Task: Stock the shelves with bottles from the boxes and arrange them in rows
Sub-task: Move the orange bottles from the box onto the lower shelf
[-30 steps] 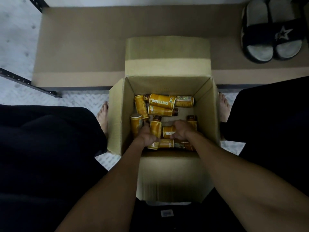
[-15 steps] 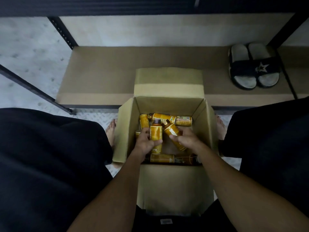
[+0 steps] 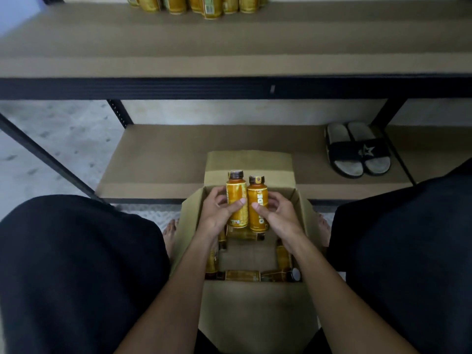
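Observation:
Two yellow bottles with brown caps stand upright side by side above the open cardboard box. My left hand grips the left bottle. My right hand grips the right bottle, whose label shows white letters. Several more yellow bottles lie flat on the box floor. A row of yellow bottles stands on the upper shelf at the top edge of the view.
The lower shelf behind the box holds a pair of black slides at its right. Black shelf posts slant down on the left. My dark-clothed knees flank the box, bare feet beside it.
Both hands have lifted a bottle each out of the box and brought them upright together. The view has tilted up, revealing the upper shelf with its row of bottles.

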